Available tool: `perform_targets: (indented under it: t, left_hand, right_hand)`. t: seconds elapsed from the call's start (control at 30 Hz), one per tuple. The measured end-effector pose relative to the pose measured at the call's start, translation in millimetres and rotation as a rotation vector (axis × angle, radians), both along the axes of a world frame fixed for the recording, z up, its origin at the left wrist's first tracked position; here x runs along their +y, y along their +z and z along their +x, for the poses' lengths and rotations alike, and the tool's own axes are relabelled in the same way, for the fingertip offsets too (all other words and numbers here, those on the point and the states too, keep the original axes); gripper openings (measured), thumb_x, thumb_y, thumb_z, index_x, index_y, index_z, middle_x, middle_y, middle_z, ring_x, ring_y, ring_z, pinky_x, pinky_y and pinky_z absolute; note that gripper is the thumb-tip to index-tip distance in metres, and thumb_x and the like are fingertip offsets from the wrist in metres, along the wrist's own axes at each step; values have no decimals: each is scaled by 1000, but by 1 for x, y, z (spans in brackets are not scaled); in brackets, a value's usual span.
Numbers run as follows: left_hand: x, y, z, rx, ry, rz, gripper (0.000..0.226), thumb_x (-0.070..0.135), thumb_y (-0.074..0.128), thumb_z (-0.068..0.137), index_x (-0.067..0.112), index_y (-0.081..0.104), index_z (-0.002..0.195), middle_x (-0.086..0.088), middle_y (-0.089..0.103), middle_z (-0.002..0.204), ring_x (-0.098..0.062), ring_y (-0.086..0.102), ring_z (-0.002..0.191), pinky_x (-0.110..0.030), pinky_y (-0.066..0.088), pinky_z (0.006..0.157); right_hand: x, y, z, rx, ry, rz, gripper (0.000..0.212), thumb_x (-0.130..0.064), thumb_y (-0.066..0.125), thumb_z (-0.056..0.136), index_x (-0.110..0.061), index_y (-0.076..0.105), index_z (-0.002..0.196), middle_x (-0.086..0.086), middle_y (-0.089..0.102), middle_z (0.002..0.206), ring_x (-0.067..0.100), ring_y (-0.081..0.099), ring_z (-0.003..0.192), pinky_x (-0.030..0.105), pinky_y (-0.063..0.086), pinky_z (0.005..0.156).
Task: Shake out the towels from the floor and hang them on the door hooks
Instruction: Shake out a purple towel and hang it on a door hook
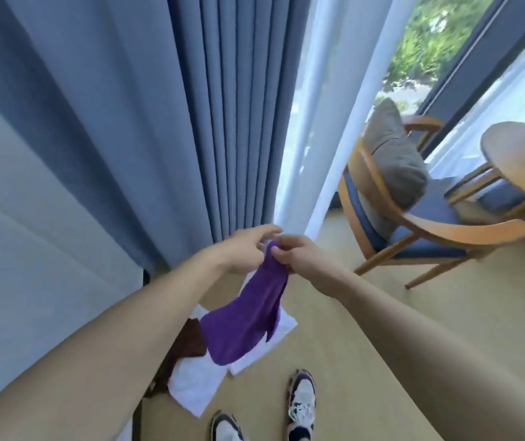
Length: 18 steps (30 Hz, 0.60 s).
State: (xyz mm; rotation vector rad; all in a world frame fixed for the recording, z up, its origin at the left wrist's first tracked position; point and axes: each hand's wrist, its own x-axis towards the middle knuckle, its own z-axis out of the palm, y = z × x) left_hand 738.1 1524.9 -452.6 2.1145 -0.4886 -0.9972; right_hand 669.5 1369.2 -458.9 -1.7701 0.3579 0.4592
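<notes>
Purple towel (245, 319): held up in the air in front of the blue curtain (146, 122), hanging bunched from its top edge, its lower part spread wider above the floor (366, 313). The right hand (299, 259) grips the top of the towel, fingers curled round the gathered cloth. The left hand (248, 249) is at the same top edge, just beside the right; its fingers are extended and blurred (whether they pinch the cloth cannot be told).

On the floor below the held towel lie two white towels (197, 386), one partly over the other, and a brown towel (188, 342) at their left edge, close to the curtain hem.

The person's two shoes (301, 405) stand near the white towels.

To the right, well apart from the towels, a wooden armchair (414, 227) with a grey cushion (395, 160) stands by the window, a round wooden bench (522, 160) beside it.
</notes>
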Motion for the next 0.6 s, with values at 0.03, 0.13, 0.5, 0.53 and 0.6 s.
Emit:
perform_targets:
  t: [0.03, 0.13, 0.5, 0.53, 0.6]
  left_hand:
    - [-16, 25, 1, 20, -39, -57, 70, 16, 63, 76, 37, 49, 141, 6, 59, 137, -15, 59, 123, -35, 55, 98]
    - [-64, 89, -4, 6, -183, -131, 46, -1, 63, 86, 17, 58, 128, -1, 71, 112, -16, 69, 100, -26, 56, 89]
    - [-250, 213, -81, -724, -84, -164, 21, 22, 66, 88, 32, 66, 70, 2, 68, 86, -21, 62, 91, -32, 47, 76]
    - [-266, 220, -88, -763, -43, -172, 23, 23, 65, 88, 36, 64, 69, 5, 67, 86, -20, 62, 90, -30, 44, 73]
    - [-299, 232, -101, -813, 54, -189, 17, 24, 62, 88, 34, 67, 76, 4, 69, 89, -22, 62, 90, -30, 43, 72]
  right_hand:
    - [-15, 23, -3, -25, -41, 5, 18, -10, 52, 101, -5, 69, 103, 1, 69, 85, 10, 64, 75, 24, 52, 73]
    - [-60, 86, -22, -104, -140, 12, 19, -16, 56, 101, -10, 74, 95, 0, 71, 80, 15, 63, 77, 25, 47, 69]
    - [-245, 180, -179, -265, -285, -756, 21, -23, 82, 68, -21, 68, 83, -1, 68, 84, 17, 65, 84, 46, 59, 78]
    - [-266, 182, -197, -254, -317, -819, 19, -26, 81, 69, -22, 67, 82, -2, 67, 83, 16, 64, 83, 47, 58, 79]
    - [-311, 188, -235, -223, -369, -888, 17, -30, 78, 69, -25, 64, 77, -6, 64, 80, 14, 62, 81, 43, 55, 78]
